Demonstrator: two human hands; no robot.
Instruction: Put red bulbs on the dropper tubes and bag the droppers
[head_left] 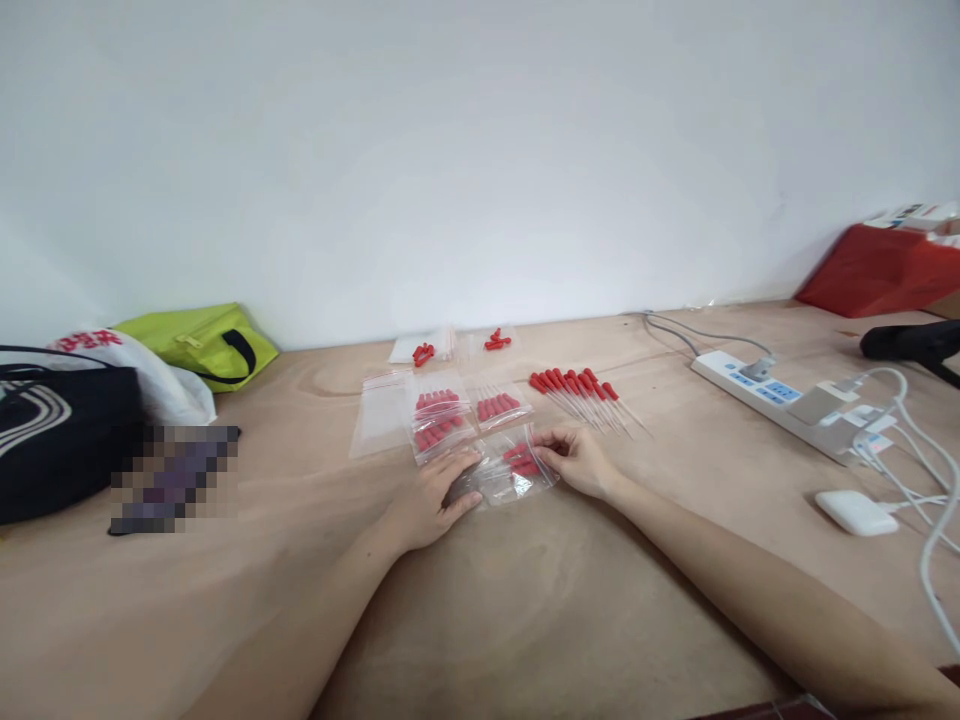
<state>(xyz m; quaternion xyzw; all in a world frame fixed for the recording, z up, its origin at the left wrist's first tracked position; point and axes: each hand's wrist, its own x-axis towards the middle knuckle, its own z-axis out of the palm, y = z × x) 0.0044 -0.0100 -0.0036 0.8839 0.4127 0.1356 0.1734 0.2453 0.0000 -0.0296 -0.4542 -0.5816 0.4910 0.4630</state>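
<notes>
A clear zip-lock bag lies in front of me with several red-bulbed droppers inside. My left hand rests at its left end, thumb and fingers apart and touching the plastic. At the zip edge on the right, my right hand pinches the bag between thumb and fingers. Just behind lie two more clear bags of droppers, the left filled bag and the right filled bag. Loose droppers with red bulbs and thin clear stems are fanned out beyond my right hand.
Flat clear bags lie left of the filled ones. Small red bulbs sit on plastic near the wall. At right are a power strip, white cables and a white charger case. Left stand a black bag and a lime-green bag.
</notes>
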